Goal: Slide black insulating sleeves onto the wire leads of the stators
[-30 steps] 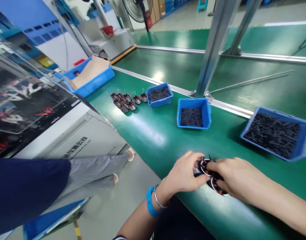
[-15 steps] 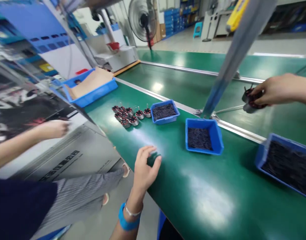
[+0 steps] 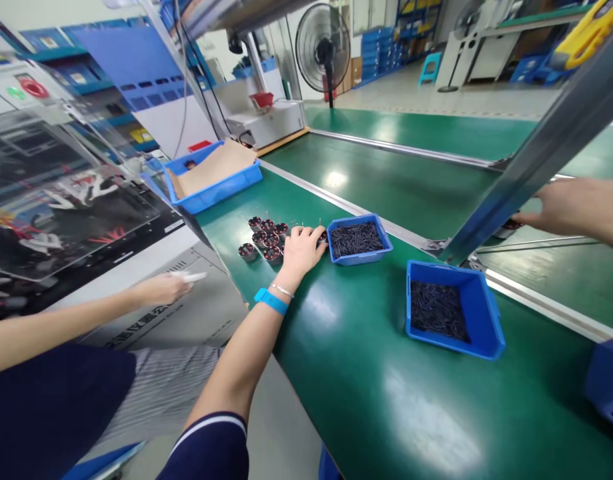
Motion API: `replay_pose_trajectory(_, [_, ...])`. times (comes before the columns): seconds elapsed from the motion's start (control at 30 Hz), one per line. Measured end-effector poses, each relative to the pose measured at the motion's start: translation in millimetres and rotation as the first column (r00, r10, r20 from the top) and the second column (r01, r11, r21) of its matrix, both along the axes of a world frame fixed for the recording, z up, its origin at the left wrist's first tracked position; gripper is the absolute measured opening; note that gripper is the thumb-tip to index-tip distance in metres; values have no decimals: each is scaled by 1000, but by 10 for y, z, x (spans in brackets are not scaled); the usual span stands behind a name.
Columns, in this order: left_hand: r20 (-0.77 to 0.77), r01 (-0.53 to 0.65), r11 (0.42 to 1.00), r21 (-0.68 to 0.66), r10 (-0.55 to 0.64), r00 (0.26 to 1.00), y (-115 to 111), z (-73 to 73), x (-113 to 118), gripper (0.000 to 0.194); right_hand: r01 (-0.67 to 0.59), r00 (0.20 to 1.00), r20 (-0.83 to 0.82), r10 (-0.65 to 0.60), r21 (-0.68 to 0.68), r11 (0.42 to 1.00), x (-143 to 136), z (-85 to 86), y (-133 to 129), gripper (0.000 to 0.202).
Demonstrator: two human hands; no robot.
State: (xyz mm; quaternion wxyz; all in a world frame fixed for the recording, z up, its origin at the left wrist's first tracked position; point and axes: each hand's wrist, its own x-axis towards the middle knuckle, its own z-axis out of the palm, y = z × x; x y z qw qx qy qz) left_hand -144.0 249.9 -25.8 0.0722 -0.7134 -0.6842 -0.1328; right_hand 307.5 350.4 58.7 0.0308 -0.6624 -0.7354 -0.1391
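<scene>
My left hand, with a blue wristband, reaches over the right end of a cluster of motor stators. Its fingers bend down around one of them, which they mostly cover. The stators are short metal cylinders with black and red tops, standing on the green bench. Just right of my left hand is a blue bin of small black pieces. Far right, my right hand is partly behind the slanted metal post. It grips a motor stator that shows only in part beneath the fingers.
A second blue bin of black pieces stands near the slanted post; another bin is cut off at the right edge. A blue tray with cardboard lies at the back left. At left, another person's hand holds something white.
My left hand has moved forward from the bare bench onto the stators. The view has turned right, and my right hand with its stator is now partly behind the post.
</scene>
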Motion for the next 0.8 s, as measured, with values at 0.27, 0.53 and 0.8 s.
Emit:
replay_pose_trajectory(0.27, [-28,-155,988,-2,155,988,-183,-20,113,35,-501,865,-27,500,-35,865,-1081,205,-1483,29])
replay_pose_trajectory(0.53, [-29,-168,985,21,169,985,-650,-12,277,28,-538,830,-22,558,-301,788,-2364,-79,-1029,30])
replay_pose_trajectory(0.8, [0,-62,996,57,62,998,-1217,-66,429,23,-518,844,-47,535,-331,789,-2456,-277,-628,33])
